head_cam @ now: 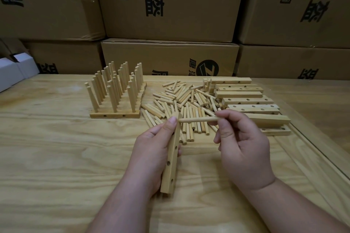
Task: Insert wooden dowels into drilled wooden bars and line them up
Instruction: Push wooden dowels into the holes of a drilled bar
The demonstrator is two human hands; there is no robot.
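L hand (153, 149) is gripping a drilled bar (171, 159) upright over the table (56, 157), fingers curled round it. R hand (244, 149) is pinching a dowel (198, 119) w/ its tip touching the bar's top end.

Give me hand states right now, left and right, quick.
Left hand: closed, gripping a drilled wooden bar held upright.
Right hand: closed, pinching a dowel whose tip meets the bar's top end.

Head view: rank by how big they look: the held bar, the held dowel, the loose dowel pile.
1. Loose dowel pile, largest.
2. Bar in the left hand.
3. Dowel in the right hand.
Nearness inflates the bar, but the order holds.
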